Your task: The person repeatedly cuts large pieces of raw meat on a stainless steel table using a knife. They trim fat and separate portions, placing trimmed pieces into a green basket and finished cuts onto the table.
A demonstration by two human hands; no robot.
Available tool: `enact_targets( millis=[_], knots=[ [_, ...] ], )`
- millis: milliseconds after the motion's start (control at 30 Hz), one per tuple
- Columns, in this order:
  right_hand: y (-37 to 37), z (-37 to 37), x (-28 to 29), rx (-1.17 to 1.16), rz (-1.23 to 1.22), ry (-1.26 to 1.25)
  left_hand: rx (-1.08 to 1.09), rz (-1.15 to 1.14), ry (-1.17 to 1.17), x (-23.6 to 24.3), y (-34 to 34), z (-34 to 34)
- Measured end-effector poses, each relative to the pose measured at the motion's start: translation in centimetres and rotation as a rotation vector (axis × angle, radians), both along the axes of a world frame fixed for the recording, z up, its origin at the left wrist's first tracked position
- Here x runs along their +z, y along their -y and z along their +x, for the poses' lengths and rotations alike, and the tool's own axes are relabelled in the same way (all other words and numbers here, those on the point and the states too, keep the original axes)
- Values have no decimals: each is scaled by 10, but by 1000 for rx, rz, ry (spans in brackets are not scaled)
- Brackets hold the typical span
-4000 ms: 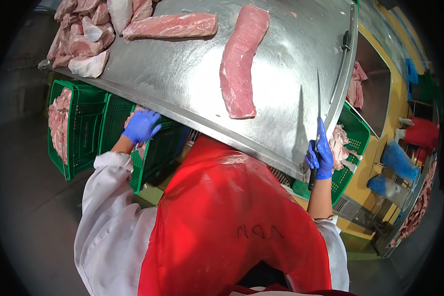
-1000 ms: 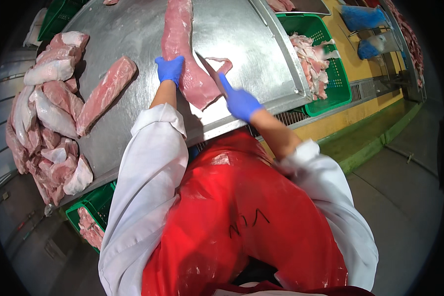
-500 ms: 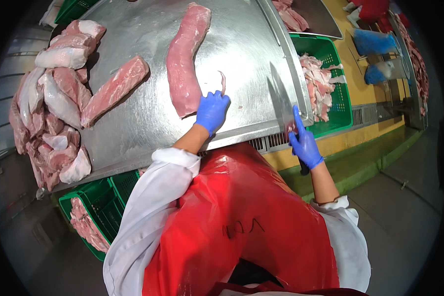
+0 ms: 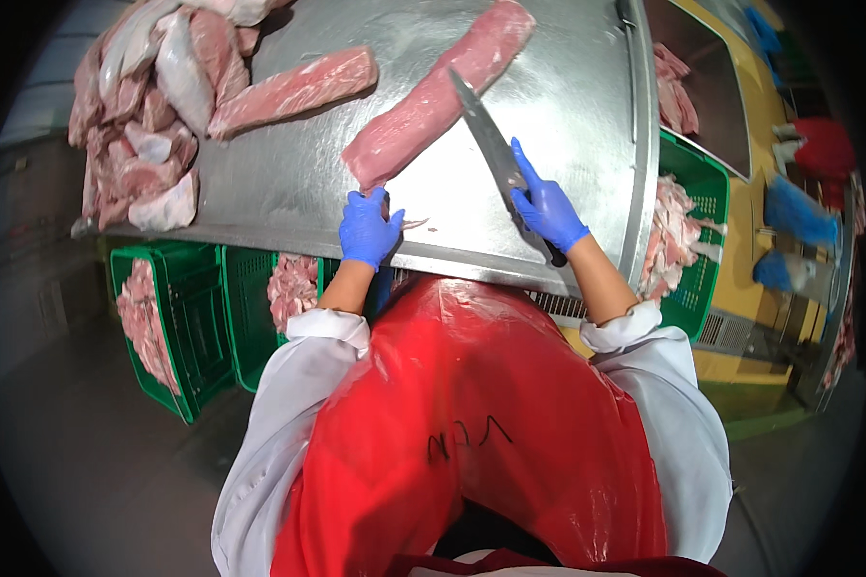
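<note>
A long, pale-pink boneless loin of meat point(image 4: 433, 101) lies slantwise on the steel table. My left hand point(image 4: 368, 229), in a blue glove, is closed at its near end, gripping the tip of the meat. Beside that hand is a thin scrap of trimming point(image 4: 414, 224). My right hand point(image 4: 553, 210), also gloved in blue, grips a long knife point(image 4: 491, 139) with the index finger stretched forward along it. The blade points away and to the left, its tip close to the loin's right side; whether they touch I cannot tell.
Another trimmed strip of meat point(image 4: 298, 91) lies at left, against a heap of meat cuts point(image 4: 154, 115). Green crates with trimmings stand below the table's near edge point(image 4: 192, 337) and past its right edge point(image 4: 698, 279). A steel bin point(image 4: 717, 77) holds more meat.
The loin has turned to lie slantwise. My left hand has taken hold of its near end. My right hand has brought the knife from the table's right edge in over the table toward the meat.
</note>
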State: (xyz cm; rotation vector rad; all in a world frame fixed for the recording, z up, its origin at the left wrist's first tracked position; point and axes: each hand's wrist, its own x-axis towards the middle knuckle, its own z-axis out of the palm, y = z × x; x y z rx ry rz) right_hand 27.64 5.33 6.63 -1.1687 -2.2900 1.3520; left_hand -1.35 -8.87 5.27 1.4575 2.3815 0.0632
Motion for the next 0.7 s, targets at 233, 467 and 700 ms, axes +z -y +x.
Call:
enact_targets(
  millis=[233,467,700],
  knots=[
    [-11,-116,2,531,324,104,145,151,51,-40,35,-23],
    [-43,-106,31,801,457,449,251,512,269,-5,40,-29],
    [-33,-145,29,749,361,213,474,689,832,78,43,-50]
  ],
)
